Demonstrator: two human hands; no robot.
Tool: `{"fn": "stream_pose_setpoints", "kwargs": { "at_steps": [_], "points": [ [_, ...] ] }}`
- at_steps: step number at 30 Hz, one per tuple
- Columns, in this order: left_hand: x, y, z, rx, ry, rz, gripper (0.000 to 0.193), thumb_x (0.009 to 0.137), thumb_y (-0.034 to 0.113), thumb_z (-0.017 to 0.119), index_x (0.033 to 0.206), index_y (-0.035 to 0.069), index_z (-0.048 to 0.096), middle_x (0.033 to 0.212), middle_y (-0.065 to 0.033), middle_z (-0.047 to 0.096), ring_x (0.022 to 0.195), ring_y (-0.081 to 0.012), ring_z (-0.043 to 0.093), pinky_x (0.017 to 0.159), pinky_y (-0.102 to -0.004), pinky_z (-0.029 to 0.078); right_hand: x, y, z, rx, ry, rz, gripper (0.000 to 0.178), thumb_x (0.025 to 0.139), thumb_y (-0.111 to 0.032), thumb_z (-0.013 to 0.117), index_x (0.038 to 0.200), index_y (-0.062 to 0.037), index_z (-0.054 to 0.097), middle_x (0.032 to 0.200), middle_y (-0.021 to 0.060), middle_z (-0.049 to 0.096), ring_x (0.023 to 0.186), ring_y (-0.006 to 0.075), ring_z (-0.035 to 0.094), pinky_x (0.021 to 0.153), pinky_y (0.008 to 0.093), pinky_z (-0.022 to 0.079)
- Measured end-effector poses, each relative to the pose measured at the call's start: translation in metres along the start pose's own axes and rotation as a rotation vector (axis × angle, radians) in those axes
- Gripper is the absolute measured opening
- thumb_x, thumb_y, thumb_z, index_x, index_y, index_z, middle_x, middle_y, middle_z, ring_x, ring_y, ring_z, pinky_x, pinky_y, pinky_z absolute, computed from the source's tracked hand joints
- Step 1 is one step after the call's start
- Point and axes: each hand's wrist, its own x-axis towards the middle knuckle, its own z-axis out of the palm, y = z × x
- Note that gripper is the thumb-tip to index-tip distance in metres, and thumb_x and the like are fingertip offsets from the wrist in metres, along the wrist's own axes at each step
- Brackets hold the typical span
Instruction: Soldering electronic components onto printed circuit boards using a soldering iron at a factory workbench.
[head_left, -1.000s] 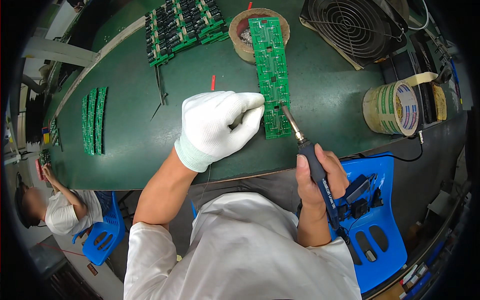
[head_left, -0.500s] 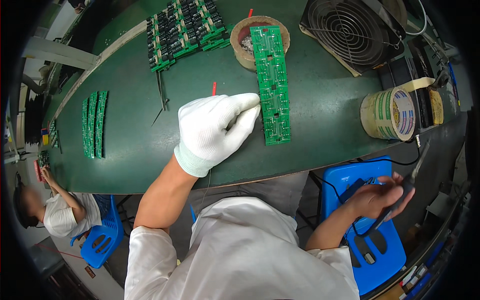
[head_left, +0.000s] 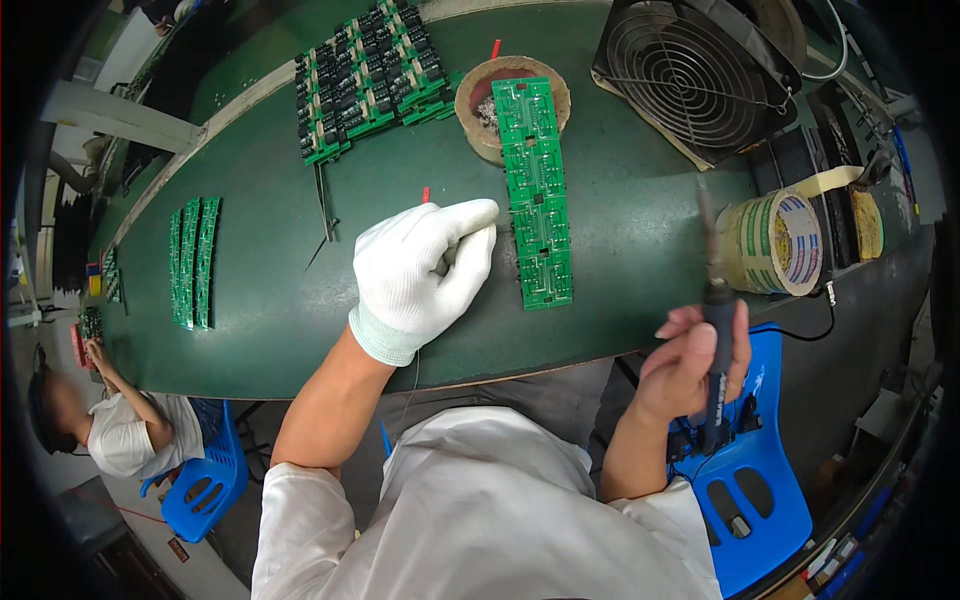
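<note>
My left hand [head_left: 418,272], in a white knit glove, is closed in a pinch with its fingertips just left of a long green circuit board [head_left: 540,205]. A thin solder wire [head_left: 411,385] hangs below its wrist and seems to run through the fist. Bare and closed, my right hand [head_left: 700,365] grips a soldering iron [head_left: 719,345] by its dark handle. The iron's blurred tip points up, well to the right of the board. The board's far end overlaps the rim of a round clay-coloured pot [head_left: 466,112] with silvery bits inside.
Stacked circuit boards with black components [head_left: 365,80] lie at the back, tweezers [head_left: 324,205] below them. Several narrow boards [head_left: 195,262] lie at left. A fan [head_left: 690,75] and a tape roll [head_left: 770,240] stand right. Another person [head_left: 135,430] sits far left.
My right hand has swung up and left with the soldering iron, from over the blue chair to the table's edge. The left hand stays pinched beside the board; the whole view has shifted slightly.
</note>
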Motion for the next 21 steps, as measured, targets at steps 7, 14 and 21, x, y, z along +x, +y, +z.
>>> {"fn": "stream_pose_setpoints", "kwargs": {
  "at_steps": [7,14,21],
  "points": [
    [0.005,-0.008,0.0,0.012,0.032,0.022,0.019,0.073,-0.002,0.073,0.091,0.003,0.074,0.057,-0.0006,0.053,0.046,-0.0117,0.038,0.044,-0.0258,0.031,0.001,0.003,0.026,-0.151,-0.244,-0.022,0.037,0.085,-0.004,0.062,0.12,0.0077,0.058,0.077,0.0159,0.064,0.058,0.0179,0.06,0.051,0.0239,0.049],
    [0.009,-0.009,-0.001,0.043,0.028,-0.005,0.021,0.073,0.002,0.075,0.093,0.006,0.074,0.059,-0.0014,0.053,0.046,-0.0152,0.04,0.046,-0.0284,0.036,0.002,-0.001,0.029,-0.114,-0.228,0.112,0.033,0.077,-0.002,0.072,0.108,0.0045,0.066,0.075,0.0119,0.069,0.06,0.017,0.062,0.058,0.0255,0.049],
    [0.009,-0.01,-0.004,0.053,0.032,0.009,0.021,0.073,0.003,0.076,0.093,0.006,0.074,0.058,-0.0013,0.052,0.046,-0.0159,0.04,0.047,-0.0289,0.036,0.002,0.0,0.027,-0.054,-0.22,0.159,0.035,0.078,-0.002,0.071,0.111,0.0053,0.065,0.076,0.0132,0.068,0.058,0.017,0.061,0.056,0.0249,0.049]
  ]
}}
